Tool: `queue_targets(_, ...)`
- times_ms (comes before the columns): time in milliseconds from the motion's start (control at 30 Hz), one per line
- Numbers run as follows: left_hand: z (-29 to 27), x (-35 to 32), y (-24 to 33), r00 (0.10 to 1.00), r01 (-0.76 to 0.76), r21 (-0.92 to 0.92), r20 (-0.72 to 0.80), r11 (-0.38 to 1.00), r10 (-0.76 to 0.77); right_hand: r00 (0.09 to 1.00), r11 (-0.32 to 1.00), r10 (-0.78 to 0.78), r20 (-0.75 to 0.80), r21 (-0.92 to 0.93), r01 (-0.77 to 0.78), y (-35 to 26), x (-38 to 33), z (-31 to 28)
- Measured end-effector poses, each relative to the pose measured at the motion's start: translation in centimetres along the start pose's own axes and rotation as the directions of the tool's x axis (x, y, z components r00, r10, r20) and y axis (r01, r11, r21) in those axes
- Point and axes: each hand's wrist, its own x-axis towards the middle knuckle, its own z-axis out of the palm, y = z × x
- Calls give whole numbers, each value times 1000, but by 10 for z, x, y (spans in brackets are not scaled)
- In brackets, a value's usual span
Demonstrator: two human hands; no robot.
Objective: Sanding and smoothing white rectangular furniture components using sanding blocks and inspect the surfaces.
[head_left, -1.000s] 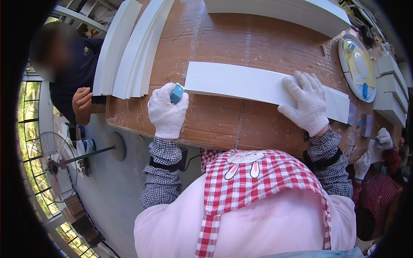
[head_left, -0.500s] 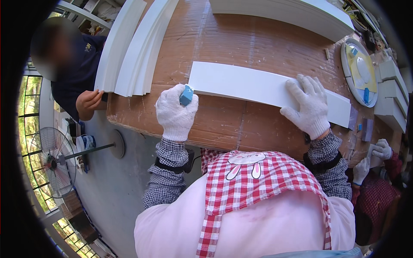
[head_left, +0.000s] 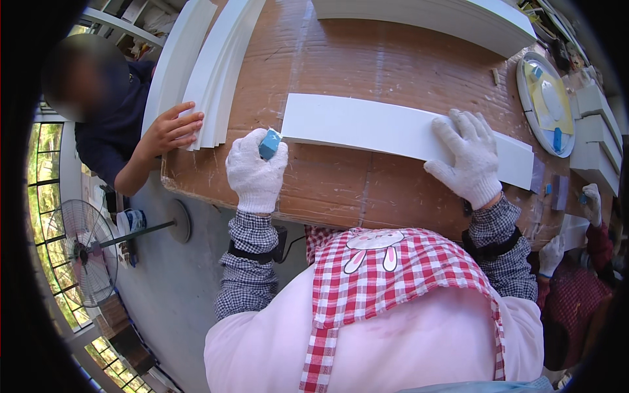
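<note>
A long white board (head_left: 367,124) lies across the table near its front edge. At the board's left end, my left hand (head_left: 254,173), in a white knit glove, is closed round a small blue block (head_left: 269,144) with whitish marks on its upper end. The block's tip is close to the board's left corner; I cannot tell whether they touch. My right hand (head_left: 466,154), gloved alike, rests flat on the right part of the board with its fingers spread. Part of the board is hidden under that hand.
Stacks of white boards stand at the left (head_left: 219,72) and far edge (head_left: 426,19) of the brown table (head_left: 262,187). A co-worker's bare hand (head_left: 173,130) touches the left stack. At right are a round white tray (head_left: 522,82), white blocks (head_left: 599,134) and another worker's gloved hands (head_left: 552,255).
My left hand has shifted slightly left with the blue block. The co-worker's hand at left has risen onto the board stack. One gloved hand of the right-hand worker has lifted.
</note>
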Motion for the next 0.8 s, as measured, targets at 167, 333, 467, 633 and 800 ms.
queue_targets(167,-1,0,1,998,-11,-72,-58,997,7,1000,1000,3,-1,-10,-3,-1,0,-1)
queue_targets(333,-1,2,-1,997,78,40,1,996,-78,1000,999,16,5,38,-16,-3,-1,-4)
queue_targets(467,0,-1,-7,996,92,-105,3,990,-92,1000,999,7,4,35,-7,-3,-1,-5)
queue_targets(633,1,2,-12,985,171,-18,35,985,-170,1000,1000,-2,-12,19,3,-1,0,-3)
queue_targets(800,-12,8,15,951,310,-581,190,753,-245,993,988,-28,-115,148,45,-7,-1,-12)
